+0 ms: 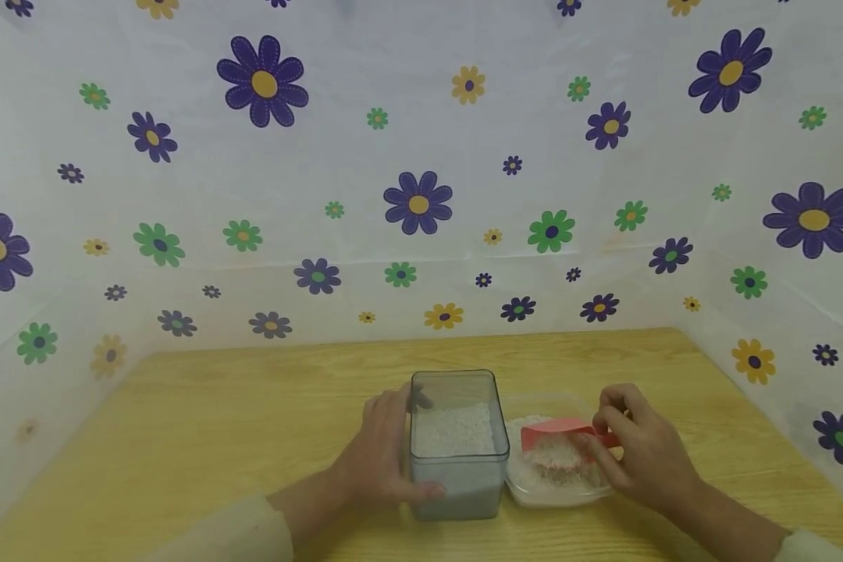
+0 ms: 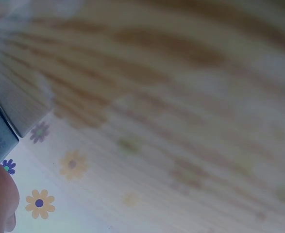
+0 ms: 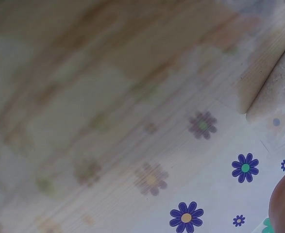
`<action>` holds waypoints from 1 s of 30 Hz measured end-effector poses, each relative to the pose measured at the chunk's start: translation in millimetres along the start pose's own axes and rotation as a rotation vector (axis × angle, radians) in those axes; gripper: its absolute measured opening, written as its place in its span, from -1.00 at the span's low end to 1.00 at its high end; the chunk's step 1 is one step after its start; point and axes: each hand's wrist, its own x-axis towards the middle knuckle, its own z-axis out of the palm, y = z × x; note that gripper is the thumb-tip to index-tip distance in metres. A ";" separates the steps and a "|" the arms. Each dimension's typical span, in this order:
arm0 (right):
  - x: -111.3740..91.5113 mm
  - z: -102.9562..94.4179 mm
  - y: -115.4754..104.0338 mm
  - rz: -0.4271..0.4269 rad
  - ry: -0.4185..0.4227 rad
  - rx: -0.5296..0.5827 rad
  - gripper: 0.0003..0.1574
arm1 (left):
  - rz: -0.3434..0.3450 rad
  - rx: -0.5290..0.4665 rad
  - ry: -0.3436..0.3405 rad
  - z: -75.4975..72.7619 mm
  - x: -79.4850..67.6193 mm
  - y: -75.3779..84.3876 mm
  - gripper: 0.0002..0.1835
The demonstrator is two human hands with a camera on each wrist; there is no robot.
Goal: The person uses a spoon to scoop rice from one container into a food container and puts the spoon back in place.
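The tall container (image 1: 457, 490), smoky-grey and see-through, stands upright on the table, its open top showing you white grains (image 1: 455, 431) at a level below the rim. Your left hand (image 1: 382, 453) grips it from the left, thumb across the front wall. Just to its right lies the shallow clear tray (image 1: 556, 499), flat and open, with more white grains (image 1: 523, 474) inside; whether the two vessels touch cannot be told. Over the tray you hold the pink scoop (image 1: 558, 426), its handle pinched in your right hand (image 1: 646, 453) and its mouth facing left toward the container. Grains show between the scoop's upper and lower edges.
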 end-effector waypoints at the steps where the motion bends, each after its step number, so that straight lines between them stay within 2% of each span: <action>1: 0.2 -0.2 -0.4 0.000 0.001 -0.006 -0.44 | 0.000 0.002 -0.001 0.1 0.1 -0.1 0.10; 11: 1.0 -1.7 -1.0 0.005 0.013 -0.019 -0.40 | -0.007 0.001 -0.017 -0.5 0.8 -0.6 0.10; 17: 0.0 -2.3 -1.9 0.034 -0.025 -0.027 -0.38 | -0.018 0.020 -0.035 -1.4 0.5 -0.1 0.10; 22: -0.8 -1.2 -1.5 0.028 -0.020 -0.019 -0.40 | -0.019 0.019 -0.034 -1.8 -0.2 1.2 0.08; 26: 0.2 -0.1 -1.2 -0.001 0.015 0.000 -0.41 | -0.027 0.016 -0.040 -2.6 0.0 1.4 0.08; 30: 2.4 1.9 -0.7 -0.055 0.089 0.029 -0.43 | -0.027 0.021 -0.045 -3.0 0.5 0.8 0.09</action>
